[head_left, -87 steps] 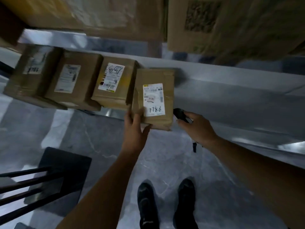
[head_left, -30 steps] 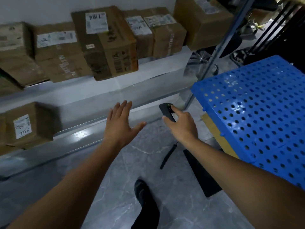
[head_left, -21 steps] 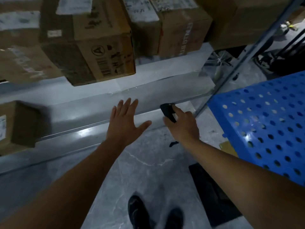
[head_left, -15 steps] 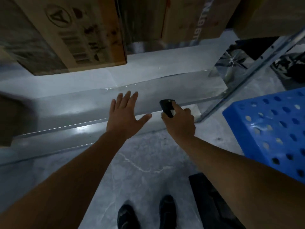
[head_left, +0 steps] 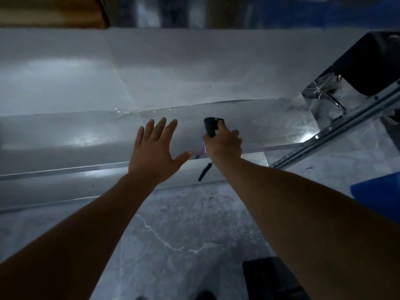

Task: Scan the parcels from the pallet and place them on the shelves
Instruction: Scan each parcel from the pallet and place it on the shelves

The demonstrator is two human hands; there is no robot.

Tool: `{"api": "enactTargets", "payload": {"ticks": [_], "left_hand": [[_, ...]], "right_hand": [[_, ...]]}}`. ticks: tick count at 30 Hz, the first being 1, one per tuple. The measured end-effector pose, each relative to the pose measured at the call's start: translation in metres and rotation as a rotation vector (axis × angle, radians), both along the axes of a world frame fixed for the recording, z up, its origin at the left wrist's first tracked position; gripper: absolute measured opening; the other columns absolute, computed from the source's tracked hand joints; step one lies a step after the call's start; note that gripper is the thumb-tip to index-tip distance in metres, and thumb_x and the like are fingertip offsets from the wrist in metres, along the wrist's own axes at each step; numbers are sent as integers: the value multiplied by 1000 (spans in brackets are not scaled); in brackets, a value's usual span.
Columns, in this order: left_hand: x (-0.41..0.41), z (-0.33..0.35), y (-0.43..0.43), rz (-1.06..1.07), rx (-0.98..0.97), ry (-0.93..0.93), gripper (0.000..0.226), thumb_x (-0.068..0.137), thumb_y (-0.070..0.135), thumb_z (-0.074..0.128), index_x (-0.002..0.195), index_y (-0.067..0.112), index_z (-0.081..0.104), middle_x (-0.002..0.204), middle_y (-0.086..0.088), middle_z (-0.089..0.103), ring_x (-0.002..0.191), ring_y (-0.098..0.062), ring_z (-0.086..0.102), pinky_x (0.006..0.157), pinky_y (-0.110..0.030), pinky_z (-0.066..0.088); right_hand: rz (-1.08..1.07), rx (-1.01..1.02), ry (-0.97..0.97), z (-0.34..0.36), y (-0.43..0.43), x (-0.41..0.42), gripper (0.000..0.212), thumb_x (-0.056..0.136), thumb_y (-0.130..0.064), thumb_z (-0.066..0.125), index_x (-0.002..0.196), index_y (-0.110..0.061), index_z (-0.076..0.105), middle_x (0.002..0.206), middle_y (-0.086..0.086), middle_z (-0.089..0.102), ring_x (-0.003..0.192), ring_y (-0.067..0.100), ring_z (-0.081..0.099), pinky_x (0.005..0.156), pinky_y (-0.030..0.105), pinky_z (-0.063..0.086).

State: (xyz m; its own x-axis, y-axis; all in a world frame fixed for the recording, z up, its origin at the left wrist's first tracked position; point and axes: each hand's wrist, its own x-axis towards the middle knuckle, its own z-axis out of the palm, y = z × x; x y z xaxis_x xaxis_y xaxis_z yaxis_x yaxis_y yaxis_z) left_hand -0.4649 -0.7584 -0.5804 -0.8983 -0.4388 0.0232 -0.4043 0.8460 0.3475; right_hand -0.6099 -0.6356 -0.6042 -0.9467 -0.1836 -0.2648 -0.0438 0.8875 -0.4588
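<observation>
A person's left hand (head_left: 154,148) is spread wide, fingers straight and thumb out, palm facing down and holding nothing; whether it touches the shelf edge cannot be told. Just beside it, the right hand (head_left: 224,144) curls around a black handheld scanner (head_left: 213,126), thumb on its upper face, with a dark wrist strap (head_left: 204,172) dangling below. Both bare forearms reach forward from the bottom corners of the view. Ahead of the hands runs a grey metal shelf (head_left: 194,72), its board bare where it shows, and its front lip lies under them. A perforated steel upright (head_left: 346,124) slants across the right. The one parcel in view, a brown cardboard box (head_left: 54,11), sits blurred at the upper left, well apart from both hands. A corner of the blue pallet (head_left: 376,191) pokes in at right. Below lie a marbled grey floor (head_left: 184,234) and a dark mat (head_left: 270,278).
</observation>
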Motion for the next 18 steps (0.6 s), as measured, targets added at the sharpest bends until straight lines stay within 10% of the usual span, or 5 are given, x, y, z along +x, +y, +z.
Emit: {"api": "enactTargets", "payload": {"ticks": [18], "left_hand": [[4, 5, -16, -35, -11, -13, 91, 89, 75, 46, 163, 31, 17, 171, -5, 13, 158, -28, -1, 127, -47, -4]], "right_hand": [[131, 183, 69, -12, -17, -19, 77, 94, -54, 55, 157, -29, 19, 148, 15, 32, 130, 37, 37, 99, 50, 37]]}}
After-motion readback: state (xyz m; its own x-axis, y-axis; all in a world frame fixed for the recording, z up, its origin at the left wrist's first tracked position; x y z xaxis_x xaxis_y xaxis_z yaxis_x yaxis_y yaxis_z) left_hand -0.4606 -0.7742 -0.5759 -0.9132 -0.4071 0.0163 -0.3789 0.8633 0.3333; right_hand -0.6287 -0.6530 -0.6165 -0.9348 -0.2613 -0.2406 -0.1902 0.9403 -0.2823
